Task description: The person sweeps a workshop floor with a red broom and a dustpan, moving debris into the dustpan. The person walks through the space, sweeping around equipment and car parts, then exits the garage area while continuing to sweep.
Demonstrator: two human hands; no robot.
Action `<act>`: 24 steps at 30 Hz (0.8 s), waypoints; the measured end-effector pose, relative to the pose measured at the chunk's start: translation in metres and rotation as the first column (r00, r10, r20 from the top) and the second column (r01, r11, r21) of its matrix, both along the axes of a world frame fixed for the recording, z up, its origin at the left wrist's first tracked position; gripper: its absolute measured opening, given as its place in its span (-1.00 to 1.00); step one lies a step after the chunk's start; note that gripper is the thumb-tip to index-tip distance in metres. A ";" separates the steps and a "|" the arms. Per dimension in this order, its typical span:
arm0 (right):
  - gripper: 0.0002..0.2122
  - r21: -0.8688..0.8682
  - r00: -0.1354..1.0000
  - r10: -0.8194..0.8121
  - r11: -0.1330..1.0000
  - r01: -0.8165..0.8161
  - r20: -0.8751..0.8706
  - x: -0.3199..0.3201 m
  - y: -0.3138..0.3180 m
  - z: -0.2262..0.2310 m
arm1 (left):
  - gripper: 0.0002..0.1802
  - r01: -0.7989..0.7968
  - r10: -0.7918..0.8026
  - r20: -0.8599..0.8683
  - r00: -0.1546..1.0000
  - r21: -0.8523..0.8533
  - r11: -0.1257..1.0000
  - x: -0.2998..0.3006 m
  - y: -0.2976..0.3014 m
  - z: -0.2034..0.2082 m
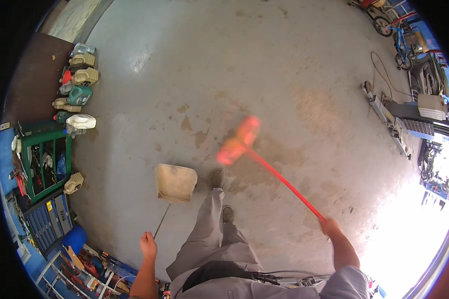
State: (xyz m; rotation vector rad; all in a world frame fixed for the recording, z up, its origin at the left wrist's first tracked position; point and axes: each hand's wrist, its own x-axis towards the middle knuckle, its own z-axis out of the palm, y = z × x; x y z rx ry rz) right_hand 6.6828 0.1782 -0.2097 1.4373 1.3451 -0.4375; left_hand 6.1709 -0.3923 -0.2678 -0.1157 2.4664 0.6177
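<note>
My left hand (147, 244) is closed round the thin handle of a long-handled dustpan (176, 183). The beige pan hangs over or rests on the floor left of my feet; which of the two I cannot tell. In my right hand (329, 227) is the end of a broom's red stick (289, 184). The stick slants forward and left to the broom head (239, 140), red and orange and smeared by motion, ahead of my shoes. The head is apart from the pan, to its right.
Stained grey floor (264, 65) spreads ahead. Along the left wall stand several plastic jugs (85, 75), a green metal frame (47, 164) and a dark drawer chest (50, 224). To the right lie a long floor jack (386, 117) and a cable; a blue bicycle (403, 47) stands beyond.
</note>
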 end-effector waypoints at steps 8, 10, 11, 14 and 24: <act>-0.48 0.326 0.934 -0.112 0.945 -0.006 0.340 0.162 0.016 0.180 | -0.56 0.104 -0.100 -0.084 0.991 0.048 0.993 -0.036 0.079 0.006; -0.46 0.330 0.931 -0.109 0.944 -0.014 0.349 0.169 0.019 0.206 | -0.56 0.116 -0.110 -0.098 0.989 0.051 0.992 -0.045 0.094 0.011; -0.45 0.295 0.947 -0.086 0.955 -0.009 0.309 0.173 0.022 0.214 | -0.56 0.111 -0.106 -0.089 0.990 0.054 0.992 -0.045 0.101 0.015; -0.41 0.275 0.999 -0.048 0.960 0.053 -0.023 0.162 0.037 0.187 | -0.55 0.126 -0.123 -0.130 0.984 0.019 0.992 -0.035 0.129 0.026; -0.61 -0.001 0.697 -0.060 0.996 0.084 -0.714 -0.187 0.226 -0.169 | -0.55 -0.019 0.029 -0.194 0.981 0.053 0.998 0.041 0.272 0.074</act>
